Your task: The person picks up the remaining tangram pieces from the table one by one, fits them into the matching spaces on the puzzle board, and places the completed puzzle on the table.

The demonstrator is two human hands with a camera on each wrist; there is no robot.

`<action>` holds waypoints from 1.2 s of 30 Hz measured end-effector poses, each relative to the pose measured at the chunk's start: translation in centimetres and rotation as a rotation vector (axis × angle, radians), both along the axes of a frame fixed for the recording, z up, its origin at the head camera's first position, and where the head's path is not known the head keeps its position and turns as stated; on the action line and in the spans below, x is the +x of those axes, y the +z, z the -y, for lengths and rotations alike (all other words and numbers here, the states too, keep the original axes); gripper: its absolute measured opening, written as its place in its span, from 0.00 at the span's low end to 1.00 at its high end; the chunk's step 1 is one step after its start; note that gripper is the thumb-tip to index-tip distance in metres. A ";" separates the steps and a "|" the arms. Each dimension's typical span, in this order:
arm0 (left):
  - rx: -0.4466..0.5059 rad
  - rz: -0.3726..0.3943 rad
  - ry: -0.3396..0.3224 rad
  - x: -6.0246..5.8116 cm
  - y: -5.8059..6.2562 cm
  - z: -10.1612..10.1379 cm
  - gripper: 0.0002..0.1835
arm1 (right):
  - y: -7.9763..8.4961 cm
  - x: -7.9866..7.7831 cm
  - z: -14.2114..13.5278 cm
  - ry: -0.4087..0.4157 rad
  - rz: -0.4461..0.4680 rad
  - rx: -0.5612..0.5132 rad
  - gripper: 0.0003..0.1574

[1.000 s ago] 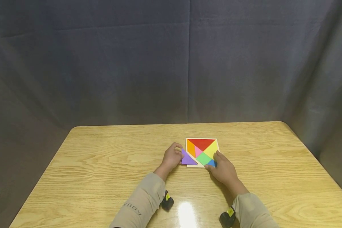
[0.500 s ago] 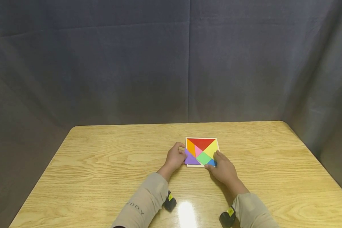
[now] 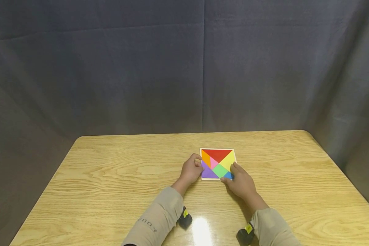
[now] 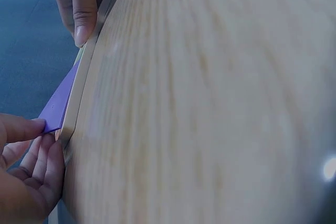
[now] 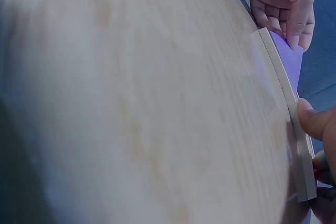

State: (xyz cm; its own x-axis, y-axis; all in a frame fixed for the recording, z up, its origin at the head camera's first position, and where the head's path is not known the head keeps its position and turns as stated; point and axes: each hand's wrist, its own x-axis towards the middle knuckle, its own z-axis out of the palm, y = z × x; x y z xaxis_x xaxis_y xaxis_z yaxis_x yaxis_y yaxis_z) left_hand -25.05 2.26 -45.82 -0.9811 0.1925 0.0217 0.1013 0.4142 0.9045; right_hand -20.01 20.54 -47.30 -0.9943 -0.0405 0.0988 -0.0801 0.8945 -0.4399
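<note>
A square tangram tray (image 3: 218, 149) with a pale rim lies on the table, filled with coloured pieces. My left hand (image 3: 192, 169) pinches the purple triangle (image 3: 209, 173) at the tray's near left corner. In the left wrist view, the thumb lies on top of the purple triangle (image 4: 59, 106), which slopes up above the rim at the held corner. My right hand (image 3: 242, 181) grips the tray's near right corner, thumb at the near edge and fingers on the right side, partly covering the blue triangle (image 3: 229, 175). Red (image 3: 217, 155), yellow, orange, pink and green pieces lie flat in the tray.
The wooden table (image 3: 126, 164) spreads around the tray, with a bright glare spot near the front. A dark curtain (image 3: 141, 78) stands behind the table and at both sides. Black wrist cameras (image 3: 185, 219) hang under both sleeves.
My left hand has moved right with the purple triangle, from overhanging the tray's left edge to over the near left corner space. The right hand and tray have stayed in place.
</note>
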 end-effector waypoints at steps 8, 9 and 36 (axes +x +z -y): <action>-0.030 -0.037 -0.007 0.3 0.1 -0.2 0.15 | 0.0 0.0 0.0 -0.004 0.002 -0.001 0.39; -0.032 -0.041 -0.008 0.3 0.1 -0.2 0.15 | 0.0 0.0 0.0 -0.004 0.002 -0.001 0.39; -0.303 -0.086 -0.020 0.3 0.2 -0.6 0.19 | 0.1 0.2 0.0 -0.001 0.001 -0.012 0.41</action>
